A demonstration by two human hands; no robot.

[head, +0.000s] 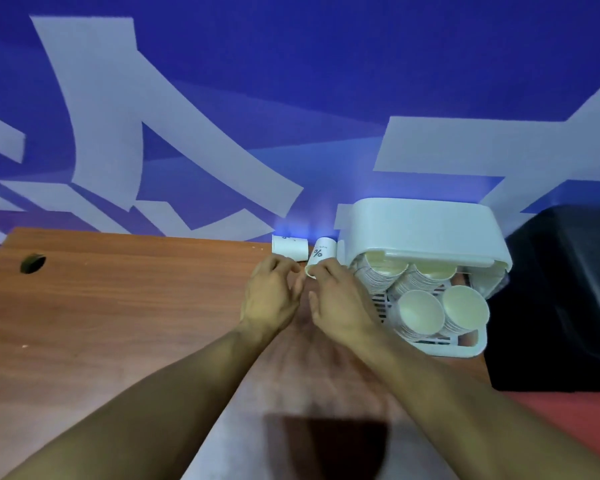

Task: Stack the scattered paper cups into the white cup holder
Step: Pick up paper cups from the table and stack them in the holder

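Two white paper cups lie on their sides at the far edge of the wooden table: one with a % mark (321,252) and one to its left (290,247). My right hand (340,299) has its fingers curled over the rim of the % cup. Just left of it, my left hand (274,292) has bent fingers, and its fingertips are close to the left cup's lower edge; whether they touch is unclear. The white cup holder (420,226) stands to the right, lid raised, with several stacks of cups (420,313) in it.
The wooden table (118,306) has a round cable hole (32,263) at the far left. A black object (561,299) sits right of the holder. A blue and white wall (222,98) rises directly behind the table.
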